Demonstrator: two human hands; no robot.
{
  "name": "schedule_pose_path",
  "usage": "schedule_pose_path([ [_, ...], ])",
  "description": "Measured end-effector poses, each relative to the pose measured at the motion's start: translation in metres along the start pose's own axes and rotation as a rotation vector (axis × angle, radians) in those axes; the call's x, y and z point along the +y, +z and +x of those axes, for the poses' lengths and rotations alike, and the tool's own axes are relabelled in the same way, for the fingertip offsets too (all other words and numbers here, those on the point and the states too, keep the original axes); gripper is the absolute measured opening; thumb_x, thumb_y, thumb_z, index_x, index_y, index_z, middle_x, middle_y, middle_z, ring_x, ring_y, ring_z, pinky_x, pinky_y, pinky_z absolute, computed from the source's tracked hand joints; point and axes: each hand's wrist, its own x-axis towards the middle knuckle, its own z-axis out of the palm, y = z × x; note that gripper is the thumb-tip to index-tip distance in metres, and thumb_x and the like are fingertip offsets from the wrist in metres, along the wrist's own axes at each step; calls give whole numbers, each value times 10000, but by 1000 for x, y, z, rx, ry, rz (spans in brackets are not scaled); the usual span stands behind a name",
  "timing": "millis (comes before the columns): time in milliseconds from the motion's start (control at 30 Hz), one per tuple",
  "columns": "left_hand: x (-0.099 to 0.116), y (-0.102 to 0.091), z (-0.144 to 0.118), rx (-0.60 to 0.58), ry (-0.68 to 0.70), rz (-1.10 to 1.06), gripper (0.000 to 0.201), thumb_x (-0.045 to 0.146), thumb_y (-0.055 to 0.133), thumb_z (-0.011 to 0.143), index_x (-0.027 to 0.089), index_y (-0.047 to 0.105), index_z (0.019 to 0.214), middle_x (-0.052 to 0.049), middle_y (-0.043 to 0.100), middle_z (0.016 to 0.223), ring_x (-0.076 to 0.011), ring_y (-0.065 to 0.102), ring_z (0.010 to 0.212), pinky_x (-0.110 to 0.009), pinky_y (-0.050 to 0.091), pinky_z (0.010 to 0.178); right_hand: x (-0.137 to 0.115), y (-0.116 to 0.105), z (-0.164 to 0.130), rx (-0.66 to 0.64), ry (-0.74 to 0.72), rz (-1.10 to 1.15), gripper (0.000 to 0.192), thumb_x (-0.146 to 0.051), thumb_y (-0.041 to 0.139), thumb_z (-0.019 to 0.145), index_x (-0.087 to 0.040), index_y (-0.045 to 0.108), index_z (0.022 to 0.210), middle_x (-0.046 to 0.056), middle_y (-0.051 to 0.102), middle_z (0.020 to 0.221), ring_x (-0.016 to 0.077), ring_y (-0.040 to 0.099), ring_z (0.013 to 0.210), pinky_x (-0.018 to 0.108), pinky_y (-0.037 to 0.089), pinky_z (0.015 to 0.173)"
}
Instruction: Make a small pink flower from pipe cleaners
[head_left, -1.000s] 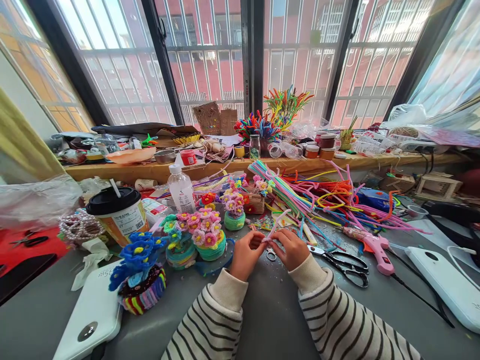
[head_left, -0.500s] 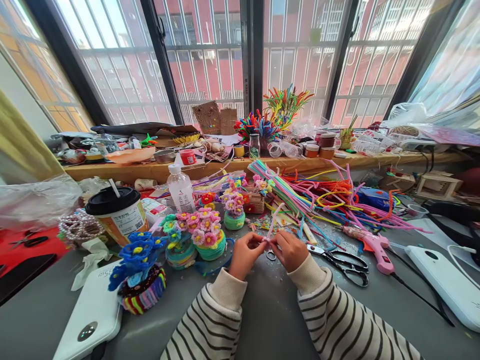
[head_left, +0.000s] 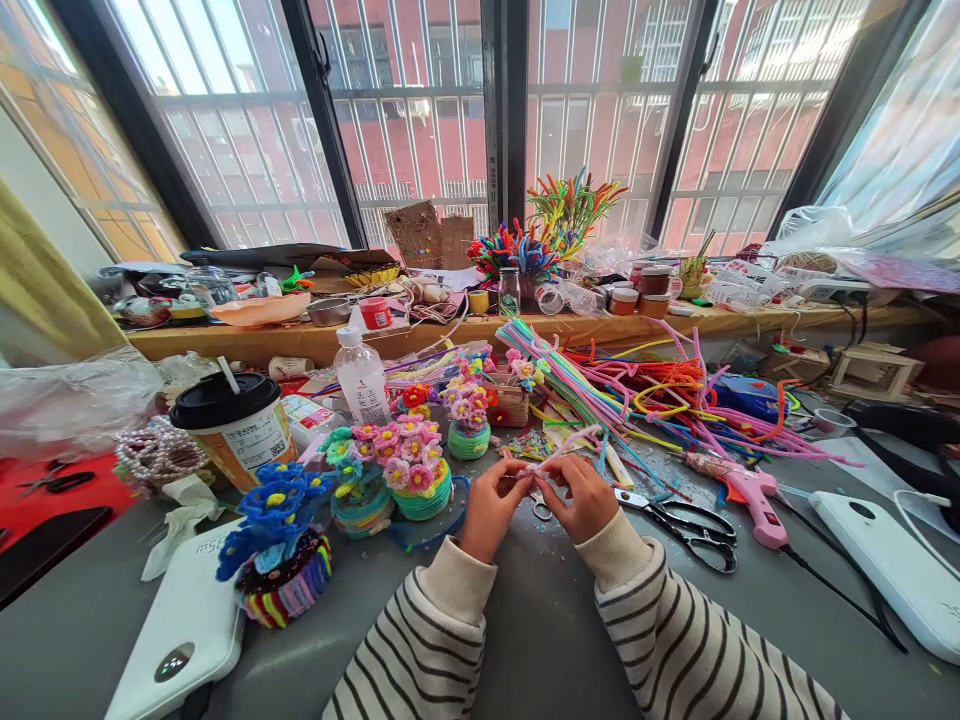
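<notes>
Left to right across the grey table: a lidded drink cup, a blue flower pot on a white case, and a pink flower pot. At centre, your left hand and right hand meet fingertip to fingertip, both pinched on a pale pink pipe cleaner just above the table. Half a second ago its free end stood steeply upward; now it has swung down, so its long axis runs at a shallow slant from your fingertips up and to the right, tip toward the loose pipe cleaner pile. Both hands have stayed in place. Right of them lie black scissors and a pink glue gun.
</notes>
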Motion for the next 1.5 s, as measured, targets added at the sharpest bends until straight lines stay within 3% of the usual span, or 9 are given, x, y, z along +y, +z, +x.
schedule_pose_path([
  [133, 3, 0, -3, 57, 140, 198, 198, 277, 505, 657, 165, 526, 819, -42, 580, 759, -140, 552, 700, -247, 455, 648, -1, -2, 2, 10, -113, -77, 206, -233, 412, 750, -154, 530, 899, 59, 552, 732, 143, 506, 714, 254, 406, 653],
  [367, 2, 1, -4, 53, 199, 307, 191, 255, 493, 662, 194, 511, 842, -18, 591, 736, -129, 563, 687, -231, 450, 652, 4, 1, 1, 9, -196, -153, 165, -196, 412, 758, -164, 569, 798, 55, 552, 705, 137, 500, 698, 242, 401, 653],
  [500, 1, 2, -4, 13, 147, 223, 178, 275, 501, 653, 167, 543, 789, -39, 593, 773, -138, 563, 705, -240, 451, 662, 6, 0, 2, 6, -193, -165, 164, -193, 412, 758, -161, 571, 730, 49, 543, 669, 132, 494, 674, 233, 396, 624],
  [833, 1, 1, -1, 24, -139, -188, 202, 267, 617, 539, 111, 528, 633, -8, 567, 585, -123, 548, 571, -270, 469, 591, -4, -3, 1, 21, -245, -230, 185, -169, 408, 751, -168, 560, 645, 36, 536, 586, 128, 482, 606, 237, 387, 587],
  [1033, 4, 3, -3, -76, -26, -148, 231, 260, 554, 627, 130, 540, 818, -55, 574, 839, -147, 548, 753, -278, 439, 707, 0, 2, -2, 54, -24, 82, 100, -187, 439, 723, -154, 527, 689, 22, 523, 586, 97, 490, 535, 207, 421, 508],
  [1133, 6, 3, -4, -49, 101, -34, 216, 253, 502, 675, 145, 542, 858, -62, 545, 876, -150, 539, 774, -277, 445, 693, -3, 0, 0, 39, 52, 216, 88, -194, 456, 710, -148, 515, 756, 27, 527, 628, 88, 499, 537, 187, 440, 482],
  [1333, 7, 2, -8, 88, 396, 348, 220, 196, 451, 713, 193, 540, 915, -46, 541, 860, -121, 520, 768, -243, 440, 678, -7, -5, 3, 54, -84, 145, 171, -172, 458, 715, -149, 516, 874, 61, 553, 745, 127, 514, 677, 253, 456, 598],
  [1500, 9, 5, -11, 85, 425, 302, 157, 184, 479, 693, 161, 525, 842, -44, 553, 813, -120, 531, 742, -243, 445, 678, -8, -11, 3, 87, -128, 172, 166, -138, 459, 715, -168, 529, 863, 55, 572, 751, 133, 525, 709, 273, 456, 641],
])
